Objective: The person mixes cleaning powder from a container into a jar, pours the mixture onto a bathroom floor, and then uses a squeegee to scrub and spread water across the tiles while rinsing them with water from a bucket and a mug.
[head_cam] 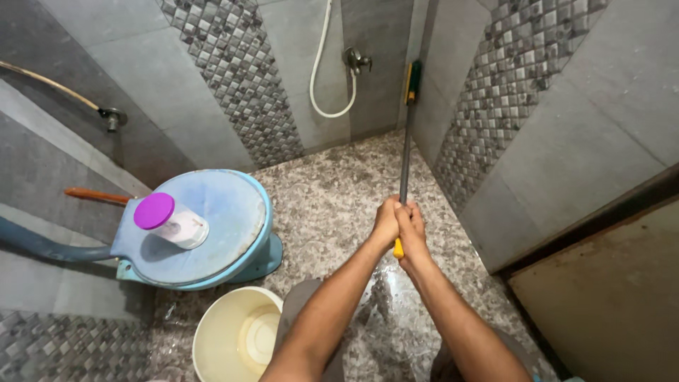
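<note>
Both of my hands grip the near end of a long grey pole [405, 152]. My left hand [386, 223] and my right hand [412, 230] are clasped together around it, just above its yellow end. The pole runs away from me to a green and yellow brush head [413, 82] that rests against the far corner of the tiled wall. The speckled stone floor [332, 198] below my hands looks wet.
A blue toilet with closed lid [226, 212] stands at the left, and a white bottle with a purple cap [170, 221] lies on it. A cream bucket [237, 336] sits near my left arm. A white hose [320, 64] hangs from a wall tap [356, 61]. A door [608, 297] is at the right.
</note>
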